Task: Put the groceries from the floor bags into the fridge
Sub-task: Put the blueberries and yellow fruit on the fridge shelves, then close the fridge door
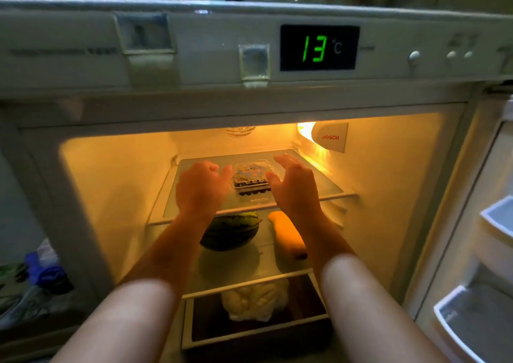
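Observation:
A clear plastic box of dark berries [251,178] rests on the fridge's top glass shelf [322,180], near its front edge. My left hand [198,187] is just left of the box, fingers loosely curled and thumb pointing at it. My right hand [294,187] is just right of it, fingers spread, with the thumb at the box's side. Neither hand wraps around the box. On the shelf below lie a striped watermelon [230,230] and a yellow squash [286,235], partly hidden by my forearms.
A pale cauliflower [255,300] lies in the bottom drawer [249,337]. The open door's white bins [472,321] are at the right. Blue and green bags [41,273] sit on the floor at the left. The control panel display [319,47] reads 13 °C.

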